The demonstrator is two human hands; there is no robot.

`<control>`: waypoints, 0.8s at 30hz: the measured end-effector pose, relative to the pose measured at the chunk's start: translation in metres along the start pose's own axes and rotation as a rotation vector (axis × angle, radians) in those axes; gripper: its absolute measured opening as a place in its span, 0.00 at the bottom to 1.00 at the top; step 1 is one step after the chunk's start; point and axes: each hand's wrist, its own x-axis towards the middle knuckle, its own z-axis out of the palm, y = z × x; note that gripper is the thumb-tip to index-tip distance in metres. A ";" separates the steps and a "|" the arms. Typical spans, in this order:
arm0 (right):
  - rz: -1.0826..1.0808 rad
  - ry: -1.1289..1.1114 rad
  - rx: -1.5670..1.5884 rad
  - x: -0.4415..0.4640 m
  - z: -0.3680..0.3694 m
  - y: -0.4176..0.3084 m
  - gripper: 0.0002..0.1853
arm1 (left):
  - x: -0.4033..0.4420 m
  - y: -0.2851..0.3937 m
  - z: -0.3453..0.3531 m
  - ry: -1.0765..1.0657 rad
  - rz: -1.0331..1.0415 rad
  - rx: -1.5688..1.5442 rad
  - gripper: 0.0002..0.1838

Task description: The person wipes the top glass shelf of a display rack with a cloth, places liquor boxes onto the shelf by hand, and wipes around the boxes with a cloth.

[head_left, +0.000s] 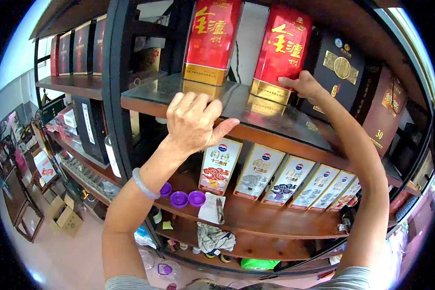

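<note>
The left hand (pixel 193 118), fingers bent and thumb spread, is at the front edge of a glass-topped brown wooden shelf (pixel 152 92); on that shelf, the right hand (pixel 307 87) touches a tall red-and-gold box (pixel 280 50), its grip too hidden to tell.

Left red box (pixel 211 43): large gold characters 金泸州 on the front; small print on its gold base band, illegible. 
Right red box (pixel 280 50): same gold 金泸州; band print likewise too small. 
Front white box (pixel 220 166), lower shelf: 国 with a second character uncertain, then 十二; round red-and-blue emblem above. 
Next white box (pixel 258 171): same heading and emblem. 
Brown box (pixel 383 111), far right: numeral 30 in gold; vertical characters unclear. 
Black box (pixel 337 72): gold lettering, unreadable.
</note>
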 end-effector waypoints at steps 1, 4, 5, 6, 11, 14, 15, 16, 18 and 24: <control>0.163 0.033 0.056 -0.003 0.001 -0.003 0.26 | 0.000 0.000 0.000 -0.007 -0.001 0.014 0.27; 0.129 -0.067 0.225 0.007 0.006 0.019 0.33 | 0.000 -0.001 0.002 0.019 0.007 0.017 0.27; 0.077 0.021 0.219 0.008 0.014 0.024 0.40 | 0.000 -0.001 0.002 0.019 0.012 0.015 0.27; 0.092 -0.007 0.270 0.010 0.016 0.027 0.42 | 0.000 -0.001 0.003 0.021 0.017 0.014 0.27; 0.102 -0.093 0.348 0.011 0.016 0.030 0.45 | 0.000 0.001 0.002 -0.011 -0.008 0.046 0.27; -0.072 0.017 0.275 0.018 0.025 0.040 0.40 | 0.001 0.001 0.003 0.007 0.000 0.054 0.27; -0.073 0.043 0.247 0.020 0.027 0.042 0.39 | 0.001 0.001 0.002 0.005 -0.001 0.054 0.27; -0.074 0.069 0.220 0.022 0.031 0.044 0.39 | 0.001 0.001 0.002 0.002 -0.002 0.056 0.27; -0.091 0.092 0.190 0.019 0.032 0.032 0.39 | 0.002 0.001 0.002 0.016 0.002 0.037 0.27; -0.235 0.077 0.151 0.010 0.034 0.019 0.41 | 0.001 0.001 0.003 0.025 0.003 0.028 0.28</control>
